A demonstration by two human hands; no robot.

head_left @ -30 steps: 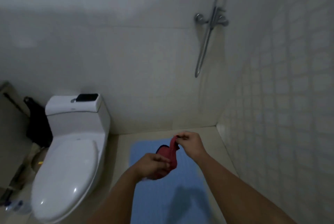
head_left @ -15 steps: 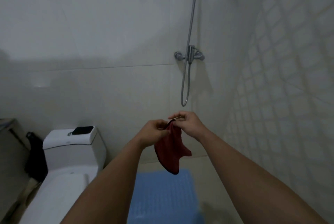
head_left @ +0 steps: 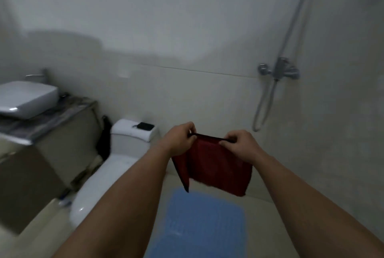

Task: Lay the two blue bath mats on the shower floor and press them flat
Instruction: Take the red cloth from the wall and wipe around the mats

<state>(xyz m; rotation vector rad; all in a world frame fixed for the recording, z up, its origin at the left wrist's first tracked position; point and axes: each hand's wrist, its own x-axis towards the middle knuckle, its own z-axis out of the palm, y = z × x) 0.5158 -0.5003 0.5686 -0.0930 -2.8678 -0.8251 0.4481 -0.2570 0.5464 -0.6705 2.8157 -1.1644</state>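
Both hands, left (head_left: pixel 180 138) & right (head_left: pixel 241 144), pinched a red cloth's (head_left: pixel 216 168) top edge, spread taut. One blue mat (head_left: pixel 204 223) lay on the floor below; 2nd not seen. Best set cloth aside, then press mat flat.

Both hands (head_left: pixel 209 141) raised, pinched closed

text: none readable | labels: none | brands: none (frame blurred and dim)

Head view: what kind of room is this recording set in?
A small home-style bathroom, most likely: a white toilet, a wall shower mixer with hose, and a basin on a counter. A blue bath mat lies on the floor.
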